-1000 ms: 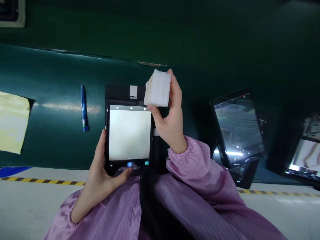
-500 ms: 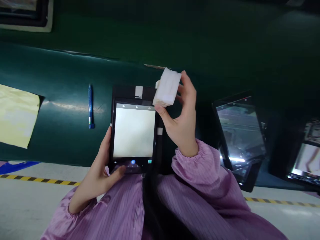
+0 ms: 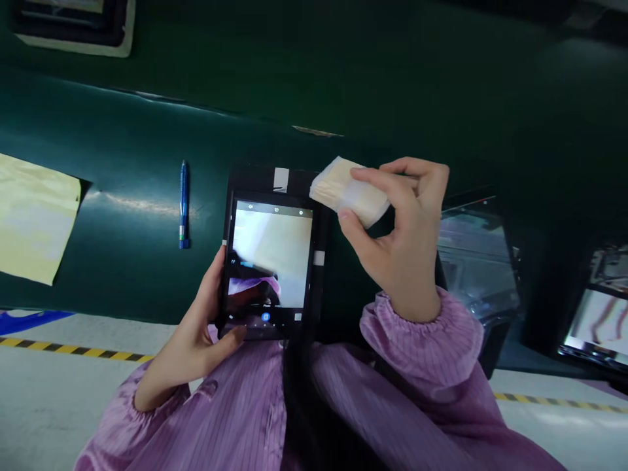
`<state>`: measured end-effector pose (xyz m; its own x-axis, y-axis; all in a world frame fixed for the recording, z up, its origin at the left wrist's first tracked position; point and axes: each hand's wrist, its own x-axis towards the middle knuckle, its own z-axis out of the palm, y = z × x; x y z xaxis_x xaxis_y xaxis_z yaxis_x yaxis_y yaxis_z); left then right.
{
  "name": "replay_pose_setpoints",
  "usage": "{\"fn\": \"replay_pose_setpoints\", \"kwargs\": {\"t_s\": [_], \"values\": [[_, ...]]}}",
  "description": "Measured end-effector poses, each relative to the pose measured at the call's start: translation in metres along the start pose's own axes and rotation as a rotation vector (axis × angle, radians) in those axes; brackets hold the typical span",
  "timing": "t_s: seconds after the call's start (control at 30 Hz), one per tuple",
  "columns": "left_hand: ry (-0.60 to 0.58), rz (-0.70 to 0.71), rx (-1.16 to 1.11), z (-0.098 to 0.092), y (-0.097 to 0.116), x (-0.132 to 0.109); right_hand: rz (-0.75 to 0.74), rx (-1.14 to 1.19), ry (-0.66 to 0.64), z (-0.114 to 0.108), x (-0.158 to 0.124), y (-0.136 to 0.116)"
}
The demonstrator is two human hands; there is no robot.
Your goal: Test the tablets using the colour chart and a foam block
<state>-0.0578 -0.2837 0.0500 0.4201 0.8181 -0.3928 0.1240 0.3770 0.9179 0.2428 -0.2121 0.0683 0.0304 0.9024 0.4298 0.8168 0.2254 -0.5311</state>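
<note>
My left hand (image 3: 209, 333) grips the lower left corner of a black tablet (image 3: 272, 261), its thumb across the bottom bezel. The tablet's lit screen shows a camera view with a purple patch low down. Under it lies a dark backing with white tape tabs (image 3: 281, 179). Between the thumb and fingers of my right hand (image 3: 397, 229) is a cream and white folded pad (image 3: 350, 190), held tilted just off the tablet's upper right corner.
A blue pen (image 3: 183, 206) and a yellow sheet (image 3: 36, 219) lie on the green mat (image 3: 132, 261) to the left. Rightward are another tablet (image 3: 478, 261) and a lit screen (image 3: 596, 320). A dark framed object (image 3: 73, 26) sits at the upper left.
My right hand has moved right with the pad and turned it, so its cream side shows. The tablet's screen has gone from plain pale to a view with dark and purple areas.
</note>
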Motion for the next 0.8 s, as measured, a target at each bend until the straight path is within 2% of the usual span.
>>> {"fn": "replay_pose_setpoints", "kwargs": {"t_s": [0.23, 0.43, 0.63, 0.8], "values": [[0.027, 0.014, 0.016, 0.0, -0.008, -0.002, 0.077, 0.152, 0.024, -0.005, 0.008, -0.004], [0.07, 0.002, 0.074, 0.0, -0.013, -0.002, -0.026, 0.014, -0.009, -0.006, 0.02, -0.006], [0.062, 0.013, 0.075, 0.001, -0.006, -0.001, -0.148, 0.058, 0.008, 0.008, 0.022, -0.005], [0.06, 0.031, 0.076, 0.002, -0.005, -0.001, -0.154, 0.1, -0.011, 0.011, 0.022, -0.007]]}}
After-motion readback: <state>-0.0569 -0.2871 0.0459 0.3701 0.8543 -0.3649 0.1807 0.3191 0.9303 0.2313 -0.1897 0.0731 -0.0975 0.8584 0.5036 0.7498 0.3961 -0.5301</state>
